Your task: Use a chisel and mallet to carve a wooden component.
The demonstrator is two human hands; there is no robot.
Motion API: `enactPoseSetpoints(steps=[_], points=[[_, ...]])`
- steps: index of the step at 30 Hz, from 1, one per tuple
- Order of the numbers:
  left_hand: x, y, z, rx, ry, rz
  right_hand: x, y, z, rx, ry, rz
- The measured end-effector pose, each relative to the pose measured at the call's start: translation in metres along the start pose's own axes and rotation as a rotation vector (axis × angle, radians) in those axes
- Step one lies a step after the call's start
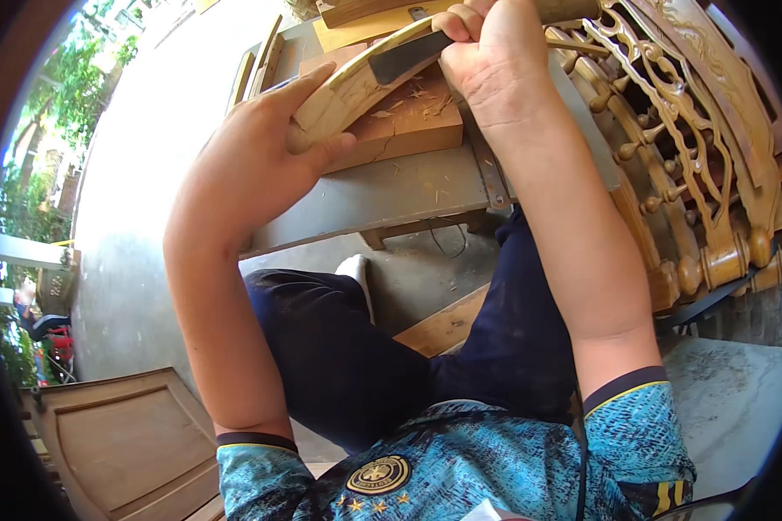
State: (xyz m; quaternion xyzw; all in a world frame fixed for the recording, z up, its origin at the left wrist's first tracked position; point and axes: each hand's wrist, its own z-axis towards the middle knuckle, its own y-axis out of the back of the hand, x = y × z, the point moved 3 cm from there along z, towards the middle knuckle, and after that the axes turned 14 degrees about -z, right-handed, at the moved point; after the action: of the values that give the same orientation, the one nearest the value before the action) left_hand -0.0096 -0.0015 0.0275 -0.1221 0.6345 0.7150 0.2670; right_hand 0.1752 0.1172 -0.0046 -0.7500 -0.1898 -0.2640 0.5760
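Head view: pale floor is spreading at nine o'clock, leaving the left elbow open room; left hand, ten, is clasping the near end of a curved wooden piece, toward eleven, apparently for steadiness; dark flat-bladed tool, twelve, is overlying it, contact unclear; wooden block is sitting below, likely as base, back from the grey bench's near edge; right hand, one, is gripping the tool, seemingly for control; carved furniture, two, is crowding the right.

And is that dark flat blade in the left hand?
No, the left hand grips the curved pale wood; the blade sticks out from the right hand.
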Motion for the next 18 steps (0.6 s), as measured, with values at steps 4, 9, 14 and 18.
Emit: enactPoseSetpoints(steps=[4,9,14,18], points=[[0.0,0.003,0.001,-0.009,-0.076,0.127,0.034,0.0,-0.004,0.214,0.154,0.032],[-0.001,0.002,0.006,-0.046,-0.273,0.036,0.064,-0.001,-0.019,0.589,0.412,-0.219],[-0.012,-0.011,0.009,-0.019,-0.39,-0.052,0.061,0.003,-0.025,0.64,0.282,-0.312],[-0.022,-0.014,0.009,-0.041,-0.441,-0.03,0.087,0.002,-0.039,0.681,0.182,-0.417]])
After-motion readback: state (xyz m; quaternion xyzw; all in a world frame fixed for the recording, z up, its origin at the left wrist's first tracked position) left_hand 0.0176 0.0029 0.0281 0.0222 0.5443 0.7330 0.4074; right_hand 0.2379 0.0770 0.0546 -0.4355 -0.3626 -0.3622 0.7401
